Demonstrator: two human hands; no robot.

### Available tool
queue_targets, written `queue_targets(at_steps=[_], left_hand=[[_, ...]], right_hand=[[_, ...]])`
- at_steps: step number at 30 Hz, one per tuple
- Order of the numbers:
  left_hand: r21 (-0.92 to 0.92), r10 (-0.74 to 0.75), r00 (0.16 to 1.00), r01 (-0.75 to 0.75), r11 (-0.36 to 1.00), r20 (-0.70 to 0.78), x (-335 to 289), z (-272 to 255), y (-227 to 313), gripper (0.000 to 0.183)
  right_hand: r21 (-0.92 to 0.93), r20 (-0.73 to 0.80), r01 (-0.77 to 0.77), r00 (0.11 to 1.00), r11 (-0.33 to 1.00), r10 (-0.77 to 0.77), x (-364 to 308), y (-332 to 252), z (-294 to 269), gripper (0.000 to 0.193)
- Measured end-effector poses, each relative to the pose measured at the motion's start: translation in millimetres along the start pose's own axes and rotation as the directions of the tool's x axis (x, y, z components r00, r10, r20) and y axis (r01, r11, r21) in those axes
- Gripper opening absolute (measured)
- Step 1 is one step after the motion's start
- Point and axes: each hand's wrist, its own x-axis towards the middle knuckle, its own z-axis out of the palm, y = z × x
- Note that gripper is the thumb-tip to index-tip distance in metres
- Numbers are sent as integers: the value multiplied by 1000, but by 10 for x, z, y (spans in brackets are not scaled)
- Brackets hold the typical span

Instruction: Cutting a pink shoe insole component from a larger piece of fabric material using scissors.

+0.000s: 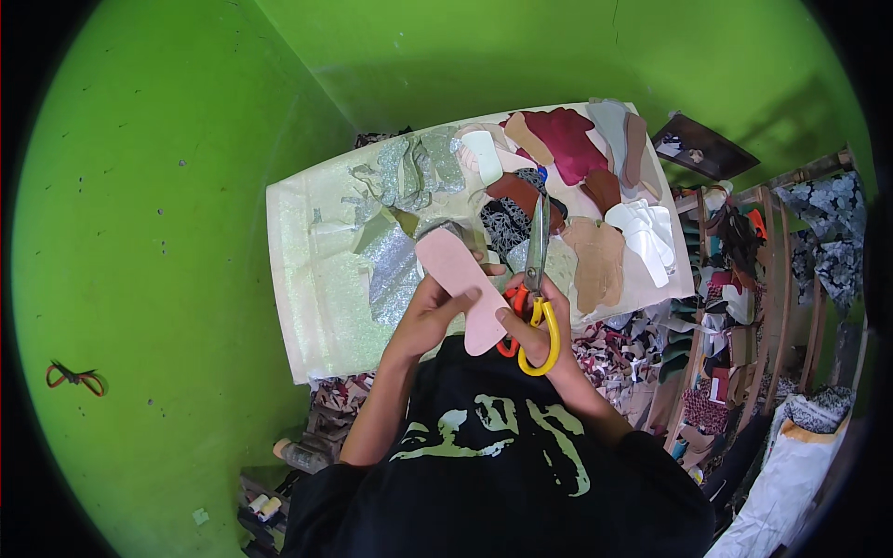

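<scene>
Pink sole-shaped piece (449, 256) in the left fingers (461, 303), scissors (537, 245) in the right fingers (521, 331)

On my feed, the left fingers are closed on the pink sole-shaped piece, thumb flat across its face, the others mostly hidden behind it. The right fingers curl round the yellow and orange-red handles of the scissors, and their thumb tip meets the piece's lower right edge; the blades point to 12 o'clock and look nearly together. The piece is at the middle of my view, above the desk's near edge, broad end toward 11 o'clock.

I judge it light, thin and bendy, hardly fragile, with a matt face unlikely to slip. I'd pinch it at mid-length.

From there, the pale desk (301, 307) carries glittery silver pieces (409, 172) at 11 o'clock, dark red material (566, 149) at 1, and a brown piece (595, 265) and white pieces (642, 232) towards 3. Beyond, I see green walls (167, 270) from 9 to 1, a cluttered wooden rack (771, 298) at 3 and a white sack (777, 493) at 4.
</scene>
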Motion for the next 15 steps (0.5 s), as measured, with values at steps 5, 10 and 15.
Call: queue_targets(at_steps=[5,10,15], left_hand=[[-386,-26,987,-37,922,-156,47,93,-11,46],[-502,-20,955,-138,854,-297,97,205,-93,44],[-499,-41,909,-190,846,-416,127,294,-33,40]], right_hand=[[-24,29,8,1000,1000,-7,-18,29,-3,30],[-47,25,61,998,997,-60,-18,61,52,30],[-53,47,1,999,999,1,-56,-64,53,27]])
